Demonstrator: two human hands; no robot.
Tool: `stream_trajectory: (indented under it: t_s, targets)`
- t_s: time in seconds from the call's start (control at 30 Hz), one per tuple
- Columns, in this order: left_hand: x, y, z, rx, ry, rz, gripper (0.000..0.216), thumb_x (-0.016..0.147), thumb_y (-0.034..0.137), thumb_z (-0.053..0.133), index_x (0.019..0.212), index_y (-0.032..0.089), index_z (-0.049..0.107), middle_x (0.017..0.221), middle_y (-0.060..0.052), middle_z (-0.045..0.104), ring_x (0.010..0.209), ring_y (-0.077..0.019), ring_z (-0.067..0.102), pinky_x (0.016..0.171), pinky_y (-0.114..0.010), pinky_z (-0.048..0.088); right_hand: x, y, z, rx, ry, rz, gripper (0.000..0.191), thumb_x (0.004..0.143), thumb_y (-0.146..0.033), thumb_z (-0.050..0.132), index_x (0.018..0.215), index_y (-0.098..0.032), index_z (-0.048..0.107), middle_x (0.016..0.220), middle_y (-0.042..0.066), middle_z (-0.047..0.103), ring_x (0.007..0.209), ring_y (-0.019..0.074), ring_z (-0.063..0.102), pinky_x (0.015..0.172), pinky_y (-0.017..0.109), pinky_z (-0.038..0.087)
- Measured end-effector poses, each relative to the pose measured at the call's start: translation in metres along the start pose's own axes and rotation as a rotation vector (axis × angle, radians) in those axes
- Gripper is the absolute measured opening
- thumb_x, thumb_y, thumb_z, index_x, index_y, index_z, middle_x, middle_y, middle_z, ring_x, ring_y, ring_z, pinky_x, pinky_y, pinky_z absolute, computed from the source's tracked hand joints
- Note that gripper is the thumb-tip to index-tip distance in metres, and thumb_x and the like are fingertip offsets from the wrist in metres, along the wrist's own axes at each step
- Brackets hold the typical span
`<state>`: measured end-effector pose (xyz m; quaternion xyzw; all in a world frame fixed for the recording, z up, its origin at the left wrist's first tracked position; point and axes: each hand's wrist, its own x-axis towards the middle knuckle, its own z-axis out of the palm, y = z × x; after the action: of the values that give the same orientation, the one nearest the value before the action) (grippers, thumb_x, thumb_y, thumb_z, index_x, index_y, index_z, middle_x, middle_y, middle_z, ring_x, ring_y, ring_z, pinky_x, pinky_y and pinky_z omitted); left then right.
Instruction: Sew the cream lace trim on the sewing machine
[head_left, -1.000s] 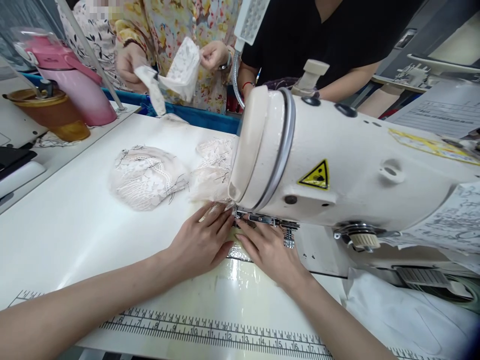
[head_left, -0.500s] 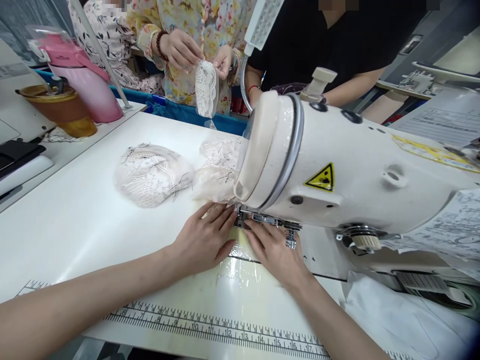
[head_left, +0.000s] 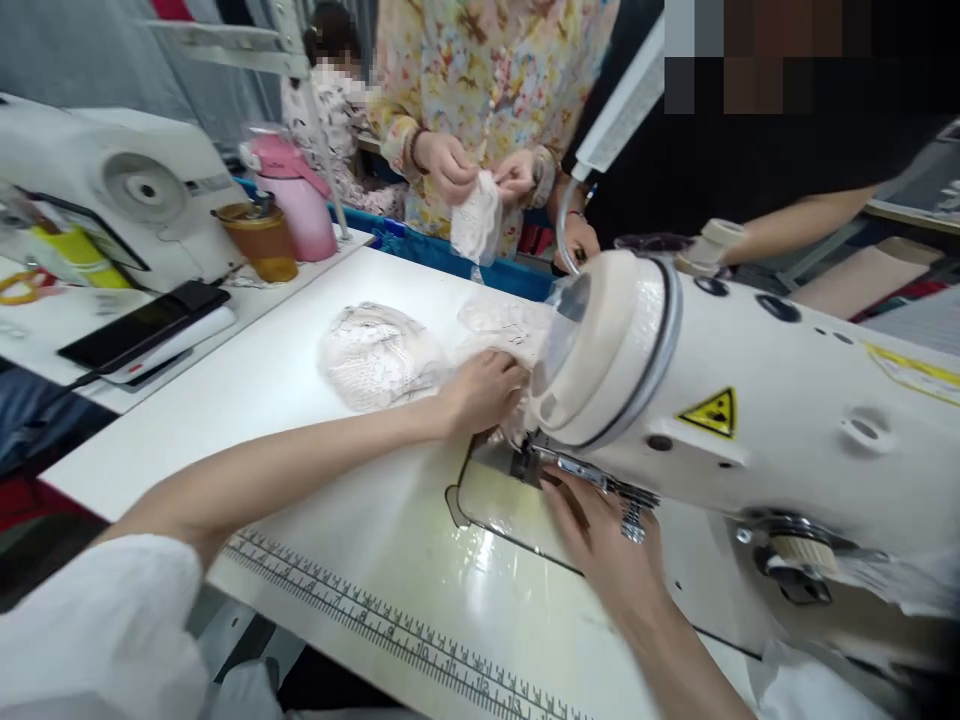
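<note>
Beside the needle area of a white sewing machine [head_left: 720,370], my left hand [head_left: 487,388] is closed, its fingers curled on a sheer white lace piece [head_left: 506,322]. Part of that lace lies hidden behind the machine head. On the right of the presser foot [head_left: 523,460], my right hand [head_left: 604,520] rests low on the machine bed with fingers stretched out. A metal attachment covers some of those fingers, and I see no cloth in them. Another lace piece [head_left: 379,355], cup-shaped with loose dark threads, lies on the table left of my left hand.
Across the table, a person in a floral shirt holds a white lace piece [head_left: 476,220]. Another person in black stands behind the machine. A pink bottle [head_left: 296,205], a brown cup [head_left: 262,240] and a phone [head_left: 146,325] stand at left. A printed ruler [head_left: 405,640] runs along the front edge.
My left hand has moved away from lying flat beside the presser foot and now curls on the lace farther back. The camera view has swung left. My right hand stays by the presser foot.
</note>
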<state>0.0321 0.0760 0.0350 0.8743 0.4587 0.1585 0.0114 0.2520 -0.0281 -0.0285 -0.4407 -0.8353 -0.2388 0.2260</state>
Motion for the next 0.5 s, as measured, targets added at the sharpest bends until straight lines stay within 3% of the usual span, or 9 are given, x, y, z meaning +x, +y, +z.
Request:
stream_trajectory:
  t_s: [0.07,0.13,0.23,0.37,0.5]
  targets:
    - [0.011,-0.006,0.0,0.025,-0.008,-0.012,0.032,0.093,0.02,0.049,0.123,0.013,0.057,0.129,-0.012,0.059,0.12,-0.0253,0.054,0.103,-0.039,0.045,-0.01,0.008,0.005,-0.006,0.021,-0.093,0.035,0.09,-0.021,0.049,0.121,-0.03,0.063,0.1,0.005,0.073,0.06,0.0161,0.06,0.062,0.032,0.045]
    - [0.006,-0.014,-0.003,0.053,-0.01,-0.018,0.036,0.092,0.017,0.05,0.127,0.019,0.055,0.139,-0.006,0.052,0.131,-0.0227,0.046,0.11,-0.038,0.037,-0.016,0.015,0.01,0.0,0.004,-0.081,0.039,0.087,-0.022,0.052,0.124,-0.031,0.062,0.103,0.006,0.073,0.065,0.0171,0.062,0.063,0.031,0.046]
    - [-0.027,-0.027,-0.017,0.087,0.011,-0.084,0.037,0.094,0.015,0.045,0.129,0.024,0.053,0.142,-0.002,0.049,0.134,-0.0181,0.042,0.112,-0.034,0.034,-0.017,0.02,0.013,0.043,-0.013,-0.094,0.038,0.086,-0.023,0.054,0.123,-0.03,0.063,0.104,0.006,0.072,0.07,0.0178,0.064,0.063,0.03,0.045]
    - [-0.085,-0.05,-0.037,0.099,0.076,-0.332,0.043,0.091,0.028,0.055,0.13,0.012,0.05,0.141,-0.018,0.047,0.13,-0.0327,0.046,0.104,-0.049,0.041,-0.01,0.017,0.011,0.056,-0.028,-0.051,0.04,0.088,-0.024,0.051,0.126,-0.031,0.061,0.107,0.005,0.072,0.072,0.0176,0.064,0.062,0.03,0.045]
    - [-0.117,-0.071,-0.043,-0.01,0.087,-0.382,0.023,0.095,0.029,0.047,0.107,0.02,0.064,0.121,-0.007,0.065,0.115,-0.0258,0.059,0.091,-0.04,0.05,-0.002,0.014,0.008,0.113,-0.016,-0.029,0.035,0.09,-0.027,0.051,0.124,-0.03,0.062,0.106,0.004,0.072,0.074,0.0177,0.065,0.064,0.03,0.045]
